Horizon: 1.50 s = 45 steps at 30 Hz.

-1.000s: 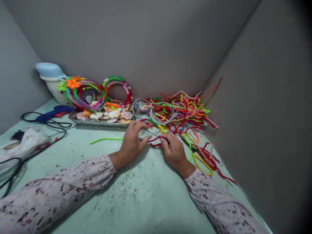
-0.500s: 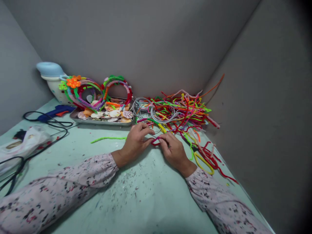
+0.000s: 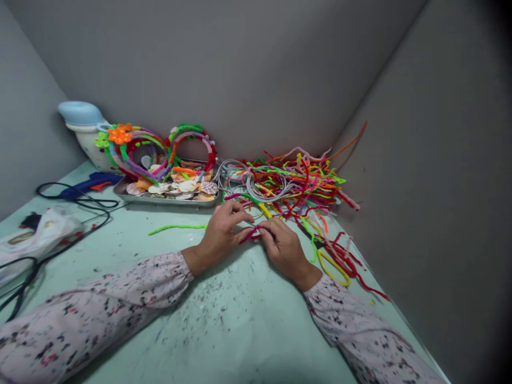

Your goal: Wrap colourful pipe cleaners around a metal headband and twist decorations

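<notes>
Between my two hands is a magenta fuzzy pipe cleaner [image 3: 248,234], bent into a short piece near the middle of the table. My left hand [image 3: 224,230] pinches it from the left with thumb and fingers. From the other side, my right hand [image 3: 282,245] grips it between thumb and forefinger, close to my left fingertips. A longer strip with magenta, green and yellow parts [image 3: 262,207] runs just behind my fingers. A bright green pipe cleaner [image 3: 176,228] lies on the table left of my left hand.
Behind stand a metal tray [image 3: 168,201] of shells, colourful hoops [image 3: 138,154], wire coils [image 3: 269,184] and a pipe cleaner heap [image 3: 312,181]. Yellow-handled scissors [image 3: 334,268] lie right. At left are a glue gun [image 3: 86,185], black cable [image 3: 104,213], plastic bag [image 3: 50,234] and blue-lidded container [image 3: 90,133].
A magenta end now sticks out further toward the lower left beneath my left fingers. Both hands stay in nearly the same place.
</notes>
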{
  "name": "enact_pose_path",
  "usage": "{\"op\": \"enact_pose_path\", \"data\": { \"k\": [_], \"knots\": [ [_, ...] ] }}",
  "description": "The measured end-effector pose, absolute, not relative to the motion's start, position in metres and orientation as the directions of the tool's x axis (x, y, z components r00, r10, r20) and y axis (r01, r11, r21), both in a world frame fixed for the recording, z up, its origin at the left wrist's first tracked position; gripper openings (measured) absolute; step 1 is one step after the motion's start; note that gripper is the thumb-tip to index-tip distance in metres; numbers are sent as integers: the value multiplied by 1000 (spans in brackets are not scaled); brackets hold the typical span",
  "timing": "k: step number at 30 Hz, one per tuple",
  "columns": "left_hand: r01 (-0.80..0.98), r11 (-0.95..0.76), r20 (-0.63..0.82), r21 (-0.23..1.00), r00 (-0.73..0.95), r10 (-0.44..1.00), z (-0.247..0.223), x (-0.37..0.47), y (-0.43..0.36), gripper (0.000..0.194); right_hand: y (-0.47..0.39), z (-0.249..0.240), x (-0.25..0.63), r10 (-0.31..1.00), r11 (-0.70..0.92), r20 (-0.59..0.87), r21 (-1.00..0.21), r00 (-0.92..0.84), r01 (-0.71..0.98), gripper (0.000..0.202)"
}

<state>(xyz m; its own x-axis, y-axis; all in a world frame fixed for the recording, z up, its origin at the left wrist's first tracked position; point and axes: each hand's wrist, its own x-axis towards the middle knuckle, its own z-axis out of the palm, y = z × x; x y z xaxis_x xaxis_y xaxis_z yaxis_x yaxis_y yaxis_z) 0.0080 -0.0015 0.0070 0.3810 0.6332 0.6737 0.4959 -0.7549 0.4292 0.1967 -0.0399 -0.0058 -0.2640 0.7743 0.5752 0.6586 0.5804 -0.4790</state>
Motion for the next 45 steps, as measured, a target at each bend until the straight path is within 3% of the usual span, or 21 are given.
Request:
{"op": "enact_pose_path", "data": {
  "k": [21, 45],
  "knots": [
    [483, -739, 640, 469, 391, 661, 6, 7, -1, 12, -39, -8, 197, 781, 577, 561, -480, -274, 661, 17],
    [380, -678, 574, 630, 360, 735, 2, 7, -3, 9, -40, -8, 195, 793, 574, 533, -486, -296, 659, 18]
  ]
}}
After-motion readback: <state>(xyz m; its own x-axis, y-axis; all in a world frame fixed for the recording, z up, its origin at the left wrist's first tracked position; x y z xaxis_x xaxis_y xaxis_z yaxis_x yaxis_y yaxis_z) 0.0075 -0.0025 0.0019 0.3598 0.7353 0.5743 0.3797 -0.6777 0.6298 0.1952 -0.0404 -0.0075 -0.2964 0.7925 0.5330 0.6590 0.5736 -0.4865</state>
